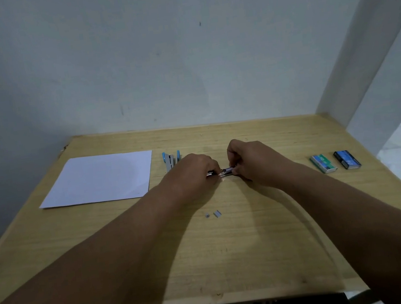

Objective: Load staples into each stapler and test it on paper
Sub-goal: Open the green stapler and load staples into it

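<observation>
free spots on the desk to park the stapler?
Free: bare wood between the right hand and the green staple box; the near strip below the loose grey staple pieces. Crowded: between the white paper sheet and left hand, where blue-grey staplers lie.

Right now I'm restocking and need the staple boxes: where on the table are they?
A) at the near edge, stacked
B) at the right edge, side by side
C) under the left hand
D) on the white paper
B: the green staple box and the blue staple box lie side by side near the table's right edge, away from the paper and both hands.
</observation>
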